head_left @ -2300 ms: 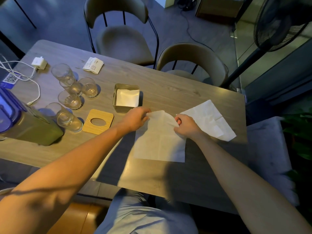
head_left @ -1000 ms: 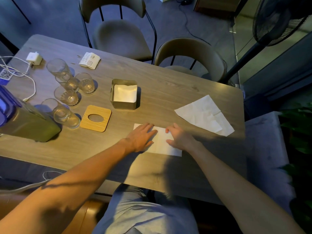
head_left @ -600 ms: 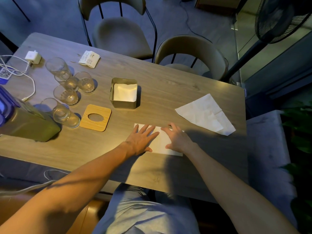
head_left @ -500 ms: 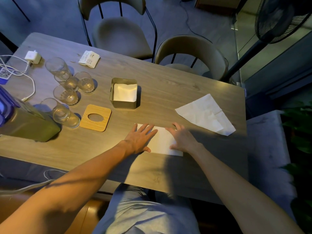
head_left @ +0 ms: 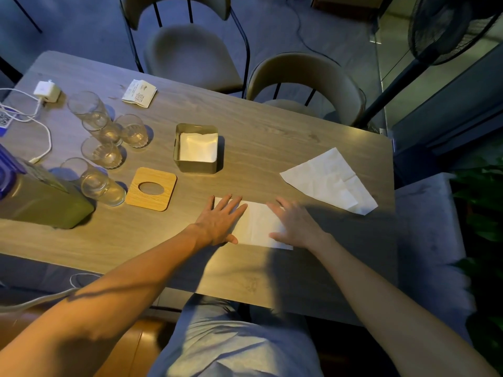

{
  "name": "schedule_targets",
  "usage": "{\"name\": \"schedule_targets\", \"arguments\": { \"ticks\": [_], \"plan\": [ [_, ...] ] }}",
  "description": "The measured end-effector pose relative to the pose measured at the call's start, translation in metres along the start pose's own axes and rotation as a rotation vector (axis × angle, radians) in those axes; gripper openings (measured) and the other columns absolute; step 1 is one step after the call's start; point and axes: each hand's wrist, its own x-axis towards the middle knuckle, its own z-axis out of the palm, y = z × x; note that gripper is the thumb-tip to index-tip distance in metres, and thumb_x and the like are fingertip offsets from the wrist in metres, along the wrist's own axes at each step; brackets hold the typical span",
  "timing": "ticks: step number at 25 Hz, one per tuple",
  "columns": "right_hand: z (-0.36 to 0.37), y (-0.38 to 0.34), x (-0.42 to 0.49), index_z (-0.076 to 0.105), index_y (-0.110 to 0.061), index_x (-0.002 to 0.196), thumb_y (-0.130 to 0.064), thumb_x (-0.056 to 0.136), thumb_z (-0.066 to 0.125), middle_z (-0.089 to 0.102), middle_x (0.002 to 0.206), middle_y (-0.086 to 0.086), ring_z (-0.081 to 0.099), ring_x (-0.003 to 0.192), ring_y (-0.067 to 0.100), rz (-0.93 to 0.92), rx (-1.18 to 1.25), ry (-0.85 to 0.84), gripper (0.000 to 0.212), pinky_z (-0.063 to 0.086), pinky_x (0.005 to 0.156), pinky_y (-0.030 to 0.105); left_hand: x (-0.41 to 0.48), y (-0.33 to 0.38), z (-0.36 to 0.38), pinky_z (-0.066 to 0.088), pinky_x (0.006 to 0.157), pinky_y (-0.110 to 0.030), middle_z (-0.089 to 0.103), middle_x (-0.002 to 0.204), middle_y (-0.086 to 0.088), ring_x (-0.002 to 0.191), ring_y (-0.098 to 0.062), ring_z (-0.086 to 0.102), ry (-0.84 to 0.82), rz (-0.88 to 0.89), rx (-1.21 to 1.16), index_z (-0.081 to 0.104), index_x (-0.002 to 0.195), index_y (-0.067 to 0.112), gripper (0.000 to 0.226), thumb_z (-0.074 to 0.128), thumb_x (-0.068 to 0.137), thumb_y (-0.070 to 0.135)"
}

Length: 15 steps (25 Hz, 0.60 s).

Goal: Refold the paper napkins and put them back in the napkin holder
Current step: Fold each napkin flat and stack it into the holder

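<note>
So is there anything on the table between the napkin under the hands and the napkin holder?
Nothing visible. Bare tabletop lies between the folded napkin and the napkin holder; the wooden coaster sits off to the left.

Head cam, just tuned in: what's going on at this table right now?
A person presses both the left hand and right hand flat on a folded napkin on the table. A second napkin lies unfolded to the right. The napkin holder already holds some napkins, its wooden lid beside it.

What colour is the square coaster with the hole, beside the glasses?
Light wood tan, with visible grain: the coaster shows best in the head view, the only one.
</note>
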Motion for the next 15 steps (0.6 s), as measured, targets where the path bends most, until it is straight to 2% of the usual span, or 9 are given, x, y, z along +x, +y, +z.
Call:
{"name": "schedule_targets", "arguments": {
  "ticks": [4,9,12,15],
  "plan": [
    [0.01,-0.021,0.006,0.02,-0.02,0.161,-0.053,0.093,0.061,0.015,0.168,0.009,0.03,0.145,0.033,-0.059,-0.095,-0.033,0.086,0.031,0.118,0.048,0.001,0.0,-0.005,0.003,0.12,-0.065,-0.013,0.167,-0.008,0.152,-0.038,-0.011,-0.026,-0.069,-0.007,-0.007,0.159,0.027,0.115,0.067,0.08,0.066],
    [0.013,0.01,-0.011,0.015,-0.023,0.161,-0.051,0.093,0.062,0.009,0.168,0.008,0.019,0.151,0.032,0.018,-0.026,-0.089,0.087,0.026,0.119,0.05,-0.001,-0.017,-0.005,0.004,0.119,-0.065,-0.017,0.166,-0.009,0.151,-0.04,-0.014,-0.047,-0.132,0.001,-0.012,0.158,0.027,0.122,0.067,0.076,0.071],
    [0.012,0.02,-0.021,0.02,-0.022,0.16,-0.05,0.091,0.066,0.014,0.166,0.007,0.021,0.15,0.03,0.067,0.036,-0.083,0.087,0.029,0.118,0.049,-0.004,-0.026,-0.009,0.006,0.119,-0.066,-0.018,0.166,-0.009,0.151,-0.041,-0.014,-0.072,-0.132,0.01,-0.014,0.157,0.029,0.124,0.071,0.075,0.068],
    [0.008,0.015,-0.021,0.026,-0.019,0.157,-0.048,0.095,0.062,0.025,0.161,0.008,0.03,0.145,0.029,0.153,0.161,-0.025,0.077,0.035,0.115,0.045,-0.006,-0.028,-0.013,0.006,0.119,-0.065,-0.018,0.166,-0.01,0.151,-0.042,-0.013,-0.1,-0.142,0.015,-0.015,0.157,0.029,0.127,0.075,0.074,0.063]
  ]
}}
